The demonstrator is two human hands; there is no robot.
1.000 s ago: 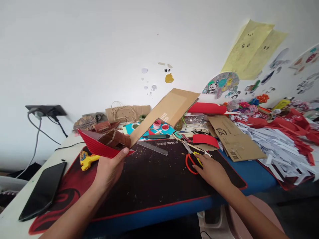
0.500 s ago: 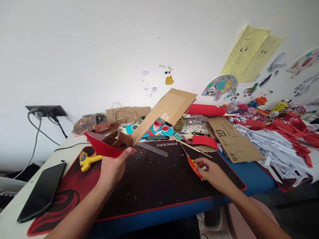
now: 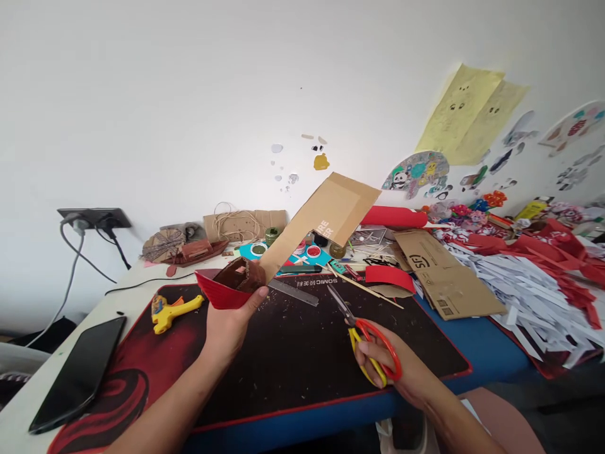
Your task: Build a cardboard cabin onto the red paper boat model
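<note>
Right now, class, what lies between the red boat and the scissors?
In the head view, a flat ruler lies on the dark mat between the red boat and the scissors.

The left hand (image 3: 236, 321) gripped a red boat-shaped piece (image 3: 222, 293) with a brown open compartment (image 3: 241, 274), along with a strip of cardboard (image 3: 331, 208) that slanted up to a wider printed end, while the right hand (image 3: 378, 353) held scissors (image 3: 352, 318) by their red and yellow handles above a black and red mat (image 3: 293, 353). A yellow glue gun (image 3: 172, 313) and a clear ruler (image 3: 293, 292) lay on the mat, and a dark phone (image 3: 80, 369) lay near its left edge. Folded cardboard (image 3: 444, 271) was observed beside a pile of white paper strips (image 3: 534, 284) at the right.
</note>
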